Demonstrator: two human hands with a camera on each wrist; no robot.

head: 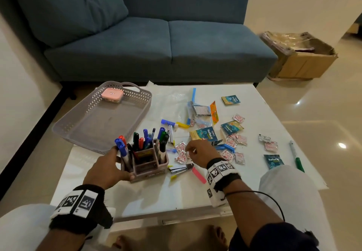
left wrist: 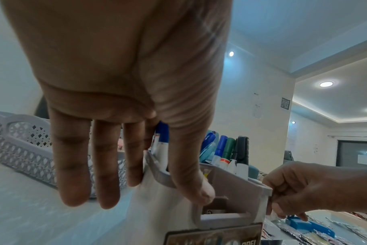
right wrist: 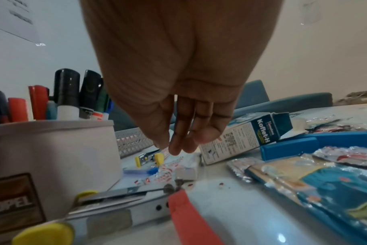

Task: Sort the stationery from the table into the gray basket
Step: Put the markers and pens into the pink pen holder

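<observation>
Head view: the left hand (head: pixel 105 169) grips the pen holder (head: pixel 146 161) at its near-left corner, fingers behind its left wall, thumb on the front. The holder stands upright on the tabletop (head: pixel 176 196), just in front of the gray basket (head: pixel 101 117), which lies up and to the left of it; the left hand is the nearer one to the basket. The basket holds one pink box (head: pixel 112 94) at its far end. The holder carries upright markers (head: pixel 137 139) in several compartments. The right hand (head: pixel 201 150) hovers over scattered sachets (head: pixel 181 152), fingers curled together; a thin pale item shows at its tips, and whether it is held cannot be told.

Left wrist view: the thumb (left wrist: pixel 191 174) presses the holder's rim, the fingers (left wrist: pixel 107 162) hang straight beside its wall.

Right wrist view: the fingertips (right wrist: pixel 178 142) bunch together, pointing down above a stapler (right wrist: pixel 149 159) and sachets, with a carton (right wrist: pixel 247 137) just right.
</observation>
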